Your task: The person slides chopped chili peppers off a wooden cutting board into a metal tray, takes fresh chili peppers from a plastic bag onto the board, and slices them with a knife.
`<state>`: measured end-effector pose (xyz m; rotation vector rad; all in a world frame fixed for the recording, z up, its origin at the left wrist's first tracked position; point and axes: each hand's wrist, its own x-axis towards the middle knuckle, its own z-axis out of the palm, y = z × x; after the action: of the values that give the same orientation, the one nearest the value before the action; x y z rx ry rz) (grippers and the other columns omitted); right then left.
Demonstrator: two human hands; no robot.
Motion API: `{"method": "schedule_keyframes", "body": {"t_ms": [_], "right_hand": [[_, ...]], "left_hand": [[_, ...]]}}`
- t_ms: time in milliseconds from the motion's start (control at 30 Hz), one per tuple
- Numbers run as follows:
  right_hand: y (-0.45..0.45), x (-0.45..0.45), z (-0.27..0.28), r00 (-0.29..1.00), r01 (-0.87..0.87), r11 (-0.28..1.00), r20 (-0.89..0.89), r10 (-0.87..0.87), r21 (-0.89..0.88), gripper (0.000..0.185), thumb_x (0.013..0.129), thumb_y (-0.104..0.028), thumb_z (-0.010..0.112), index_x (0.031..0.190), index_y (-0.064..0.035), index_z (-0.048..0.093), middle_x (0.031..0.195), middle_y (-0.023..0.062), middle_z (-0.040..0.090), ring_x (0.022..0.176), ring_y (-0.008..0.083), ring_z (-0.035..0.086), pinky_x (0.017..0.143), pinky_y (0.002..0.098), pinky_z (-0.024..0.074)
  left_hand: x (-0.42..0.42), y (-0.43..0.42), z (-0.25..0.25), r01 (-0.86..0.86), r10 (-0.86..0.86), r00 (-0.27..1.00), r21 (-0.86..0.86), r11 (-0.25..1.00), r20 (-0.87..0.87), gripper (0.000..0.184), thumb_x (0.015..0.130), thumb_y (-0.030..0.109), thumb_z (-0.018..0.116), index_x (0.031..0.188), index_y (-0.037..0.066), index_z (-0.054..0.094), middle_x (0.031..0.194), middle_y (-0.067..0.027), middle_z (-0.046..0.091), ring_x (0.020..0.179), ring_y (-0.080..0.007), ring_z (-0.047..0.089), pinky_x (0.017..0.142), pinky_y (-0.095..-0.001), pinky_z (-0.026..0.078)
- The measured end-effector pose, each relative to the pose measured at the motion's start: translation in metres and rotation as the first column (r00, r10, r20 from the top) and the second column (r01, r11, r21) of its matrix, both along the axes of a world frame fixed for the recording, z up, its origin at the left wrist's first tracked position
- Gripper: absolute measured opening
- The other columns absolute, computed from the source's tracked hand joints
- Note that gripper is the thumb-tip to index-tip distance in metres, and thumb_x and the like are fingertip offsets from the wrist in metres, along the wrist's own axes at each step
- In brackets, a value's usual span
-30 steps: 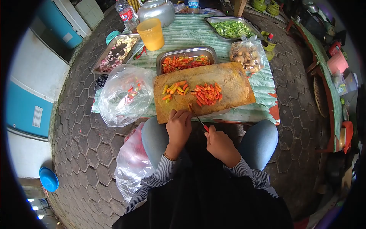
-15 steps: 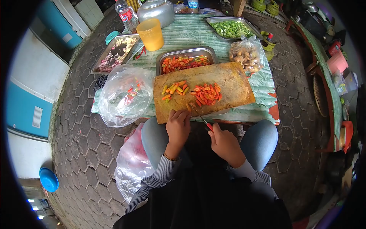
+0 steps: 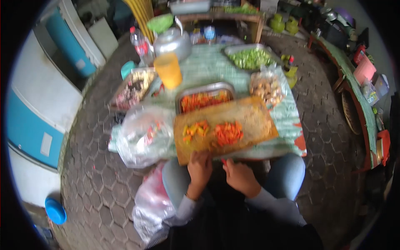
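My left hand (image 3: 200, 168) has its fingers pressed together at the near edge of the wooden cutting board (image 3: 255, 121); what they hold is too blurred to make out. Just right of it, my right hand (image 3: 241, 177) is closed on the red handle of a knife (image 3: 224, 161), whose blade is blurred. On the board lie a yellow-orange pile of chillies (image 3: 196, 130) at the left and a red pile (image 3: 228, 133) in the middle. Behind the board, partly covered by it, a metal tray (image 3: 207, 87) holds more red chillies.
A clear plastic bag (image 3: 143, 135) lies left of the board. Farther back are an orange cup (image 3: 168, 70), a kettle (image 3: 172, 43), a bottle (image 3: 140, 45), a tray of chopped greens (image 3: 250, 57), a bag of brown pieces (image 3: 266, 88) and a tray of chopped pieces (image 3: 132, 88).
The view has tilted up, so the table and hands sit lower in the picture and a bench shows behind. The picture is now blurred. Both hands stay near the board's front edge.
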<state>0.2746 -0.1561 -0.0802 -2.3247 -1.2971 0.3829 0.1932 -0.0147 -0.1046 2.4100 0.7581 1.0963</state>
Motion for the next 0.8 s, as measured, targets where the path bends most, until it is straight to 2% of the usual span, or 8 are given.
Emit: {"method": "schedule_keyframes", "body": {"t_ms": [300,533,800], "right_hand": [[0.004,0.005,0.009,0.982,-0.044,0.996,-0.188,0.028,-0.078,0.027,0.094,-0.024,0.047,0.099,0.0022,0.048,0.070,0.0222,0.063,0.069,0.0419,0.064,0.063,0.0525,0.0505],[0.009,0.003,0.006,0.978,-0.046,0.996,-0.205,0.030,-0.077,0.027,0.094,-0.022,0.047,0.098,0.0039,0.049,0.070,0.0229,0.063,0.071,0.0420,0.064,0.064,0.0517,0.0502],[-0.001,-0.002,0.007,0.984,-0.015,0.998,-0.178,0.004,-0.057,0.028,0.094,-0.024,0.048,0.097,0.0037,0.049,0.070,0.0237,0.063,0.070,0.0418,0.064,0.064,0.0519,0.0505]], "left_hand": [[-0.007,-0.011,-0.002,0.035,-0.036,0.999,-0.020,0.999,-0.020,0.006,0.072,0.001,0.066,0.077,0.005,0.067,0.081,-0.0067,0.067,0.074,-0.0269,0.058,0.064,-0.0363,0.049],[-0.007,-0.011,-0.004,0.039,-0.040,0.998,-0.024,0.999,-0.042,0.004,0.074,0.005,0.066,0.078,0.006,0.068,0.082,-0.0041,0.067,0.074,-0.0247,0.059,0.062,-0.0350,0.050],[-0.003,-0.018,0.000,-0.082,0.088,0.992,0.067,0.994,-0.091,0.003,0.075,0.007,0.065,0.077,0.007,0.066,0.080,-0.0041,0.066,0.075,-0.0257,0.058,0.061,-0.0363,0.050]]}}
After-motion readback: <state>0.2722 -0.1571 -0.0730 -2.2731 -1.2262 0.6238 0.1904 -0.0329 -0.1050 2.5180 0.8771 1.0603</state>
